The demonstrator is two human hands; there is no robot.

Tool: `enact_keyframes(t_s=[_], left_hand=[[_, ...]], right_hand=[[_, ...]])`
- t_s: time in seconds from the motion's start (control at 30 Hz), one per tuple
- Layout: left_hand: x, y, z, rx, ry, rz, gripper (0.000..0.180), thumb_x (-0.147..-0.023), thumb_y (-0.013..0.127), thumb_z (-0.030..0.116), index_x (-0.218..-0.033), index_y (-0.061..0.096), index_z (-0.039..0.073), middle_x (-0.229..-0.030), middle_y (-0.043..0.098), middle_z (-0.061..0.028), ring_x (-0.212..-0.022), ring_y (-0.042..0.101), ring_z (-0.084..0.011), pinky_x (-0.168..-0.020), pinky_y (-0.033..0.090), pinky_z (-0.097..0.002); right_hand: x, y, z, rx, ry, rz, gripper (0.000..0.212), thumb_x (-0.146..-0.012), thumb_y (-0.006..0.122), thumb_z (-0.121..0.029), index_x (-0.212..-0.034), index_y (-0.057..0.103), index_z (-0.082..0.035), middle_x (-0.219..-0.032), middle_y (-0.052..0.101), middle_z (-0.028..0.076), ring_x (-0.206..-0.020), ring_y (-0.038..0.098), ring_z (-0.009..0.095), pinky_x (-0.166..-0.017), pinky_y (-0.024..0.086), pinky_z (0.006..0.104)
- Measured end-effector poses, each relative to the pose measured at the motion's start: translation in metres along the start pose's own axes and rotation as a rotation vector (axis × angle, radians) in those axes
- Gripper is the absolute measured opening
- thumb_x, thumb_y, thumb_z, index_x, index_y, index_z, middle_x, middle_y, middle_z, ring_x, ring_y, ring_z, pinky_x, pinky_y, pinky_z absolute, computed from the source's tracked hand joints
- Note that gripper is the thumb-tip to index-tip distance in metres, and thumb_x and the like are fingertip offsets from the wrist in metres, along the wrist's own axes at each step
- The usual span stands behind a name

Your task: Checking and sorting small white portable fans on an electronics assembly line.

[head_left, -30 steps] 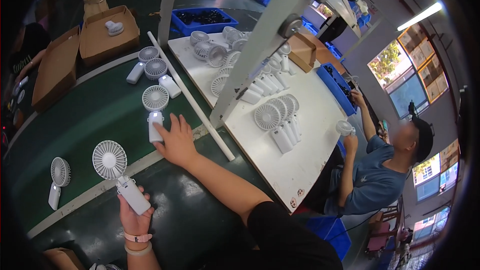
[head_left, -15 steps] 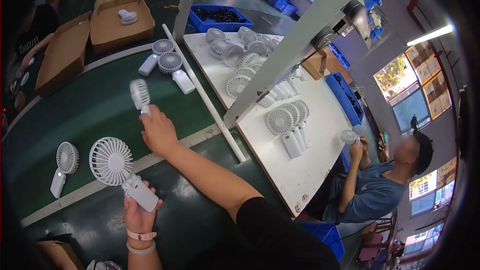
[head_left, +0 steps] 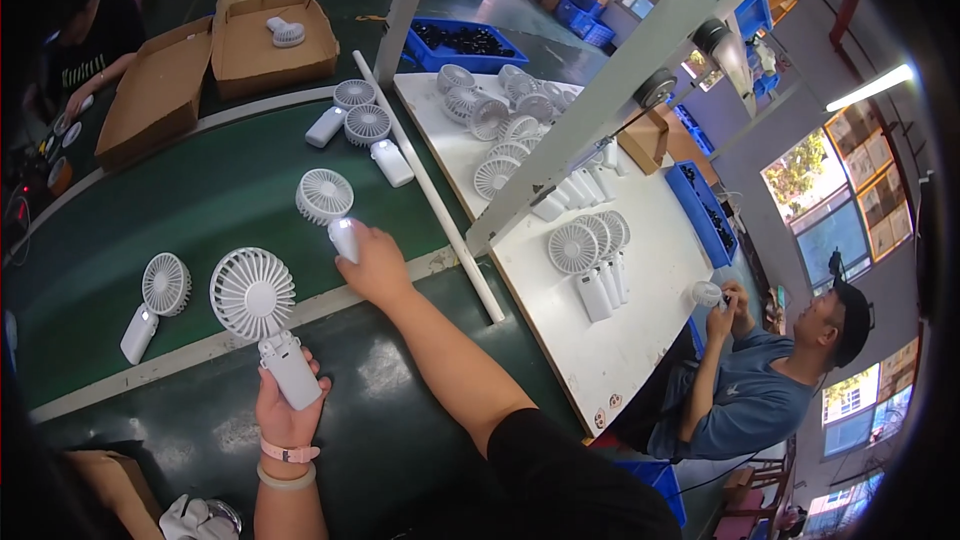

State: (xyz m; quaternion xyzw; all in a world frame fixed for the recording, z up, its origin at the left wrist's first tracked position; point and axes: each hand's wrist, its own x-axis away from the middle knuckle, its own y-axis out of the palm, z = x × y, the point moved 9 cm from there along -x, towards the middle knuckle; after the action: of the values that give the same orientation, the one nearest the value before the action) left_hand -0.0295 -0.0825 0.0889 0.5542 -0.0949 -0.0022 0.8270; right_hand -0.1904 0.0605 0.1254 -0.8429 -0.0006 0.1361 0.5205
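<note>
My left hand [head_left: 290,406] is closed around the handle of a white handheld fan [head_left: 289,370], its round grille tilted up and away from me. Farther out over the green belt [head_left: 250,155], my right hand [head_left: 378,265] grips the handle of a second white fan [head_left: 324,197]. A small light glows on that handle, and the grille faces up; whether it touches the belt I cannot tell. Another white fan [head_left: 165,285] lies on the belt to the left. Two more fans [head_left: 367,125] lie at the far end beside a white bar.
A white bar [head_left: 430,190] crosses the belt on the right. Beyond it, a white table [head_left: 640,340] holds many fans, and a metal post [head_left: 590,110] rises there. A person [head_left: 750,370] handles a fan at right; another [head_left: 95,50] sits far left near cardboard trays [head_left: 275,50].
My right hand has turned its fan from edge-on to grille-up and lowered it toward the belt. My left hand still holds its fan. The whole view has shifted slightly.
</note>
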Motion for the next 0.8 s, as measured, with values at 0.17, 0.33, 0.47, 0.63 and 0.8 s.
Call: enact_keyframes(t_s=[0.17, 0.33, 0.47, 0.63, 0.8], left_hand=[[0.001, 0.005, 0.002, 0.083, -0.024, -0.058, 0.045, -0.091, 0.038, 0.044, -0.119, 0.045, 0.009, -0.106, 0.052, -0.0083, -0.089, 0.048, -0.0208, -0.07, 0.042, -0.0347], [0.002, -0.011, -0.002, 0.074, -0.037, 0.018, 0.045, -0.093, 0.035, 0.043, -0.121, 0.045, 0.009, -0.114, 0.055, -0.0103, -0.096, 0.056, -0.0246, -0.079, 0.045, -0.0425], [-0.003, 0.002, -0.003, 0.083, -0.04, -0.061, 0.046, -0.091, 0.045, 0.034, -0.128, 0.038, 0.007, -0.121, 0.05, -0.0162, -0.1, 0.055, -0.0268, -0.083, 0.046, -0.0433], [0.004, -0.002, 0.006, 0.03, -0.019, -0.058, 0.047, -0.09, 0.048, 0.031, -0.128, 0.037, 0.006, -0.121, 0.049, -0.0167, -0.1, 0.055, -0.0263, -0.082, 0.047, -0.0424], [0.006, 0.002, 0.011, -0.042, 0.045, -0.053, 0.049, -0.086, 0.056, 0.024, -0.127, 0.037, 0.006, -0.118, 0.051, -0.0141, -0.099, 0.055, -0.0236, -0.082, 0.047, -0.0409]], right_hand=[[0.058, 0.035, -0.014, -2.051, 0.412, -0.621, 0.047, -0.085, 0.051, -0.015, -0.128, 0.038, 0.0, -0.114, 0.053, 0.015, -0.086, 0.057, 0.02, -0.078, 0.047, 0.0312], [0.094, 0.035, -0.039, -2.105, 0.459, -0.673, 0.058, -0.069, 0.055, -0.001, -0.124, 0.038, -0.007, -0.111, 0.053, 0.015, -0.087, 0.058, 0.024, -0.074, 0.05, 0.0383], [0.092, 0.03, -0.035, -2.081, 0.362, -0.709, 0.053, -0.078, 0.057, -0.017, -0.126, 0.037, -0.011, -0.104, 0.053, 0.014, -0.078, 0.053, 0.025, -0.066, 0.044, 0.0369], [0.098, 0.032, -0.058, -2.151, 0.311, -0.784, 0.048, -0.088, 0.047, -0.038, -0.127, 0.035, -0.012, -0.103, 0.053, 0.014, -0.077, 0.053, 0.024, -0.066, 0.044, 0.036], [0.099, 0.028, -0.063, -2.131, 0.265, -0.798, 0.055, -0.09, 0.037, -0.05, -0.13, 0.033, -0.013, -0.106, 0.053, 0.014, -0.074, 0.053, 0.023, -0.064, 0.043, 0.0345]])
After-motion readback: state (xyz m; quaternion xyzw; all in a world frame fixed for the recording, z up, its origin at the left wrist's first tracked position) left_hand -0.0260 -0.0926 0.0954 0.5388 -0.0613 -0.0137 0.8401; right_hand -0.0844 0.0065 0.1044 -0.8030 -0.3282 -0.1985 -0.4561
